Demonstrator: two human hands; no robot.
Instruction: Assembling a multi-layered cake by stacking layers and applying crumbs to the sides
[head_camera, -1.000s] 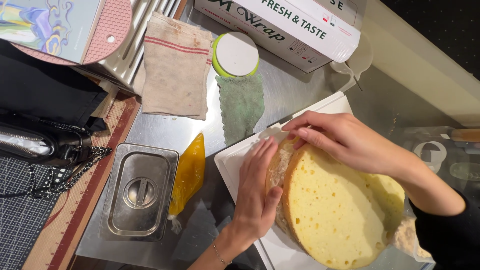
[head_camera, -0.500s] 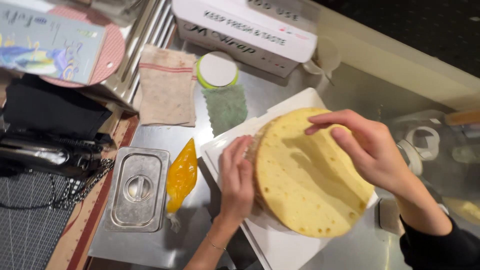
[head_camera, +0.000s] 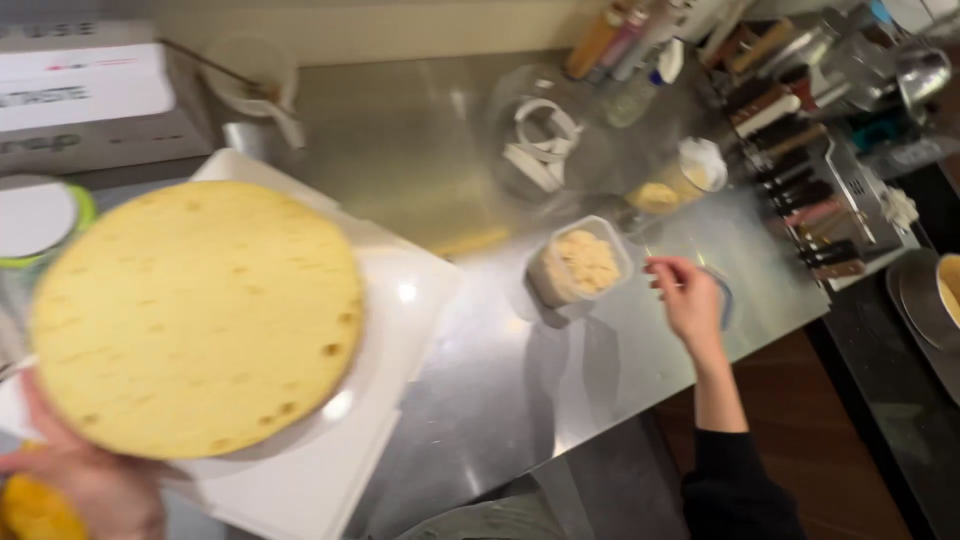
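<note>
A round, pale yellow sponge cake layer (head_camera: 200, 315) is seen lying flat on a white board (head_camera: 410, 300) at the left of the steel counter (head_camera: 520, 400). Its near left edge is touched from below by the left hand (head_camera: 95, 485), whose fingers are mostly hidden, so their spread cannot be told. Well apart to the right, the right hand (head_camera: 688, 300) is held over the counter with its fingers loosely spread and nothing gripped, just beside a square clear tub of pale crumbs (head_camera: 580, 268). Farther off, a clear bowl (head_camera: 540, 140) and a row of bottles (head_camera: 620, 40) are blurred.
</note>
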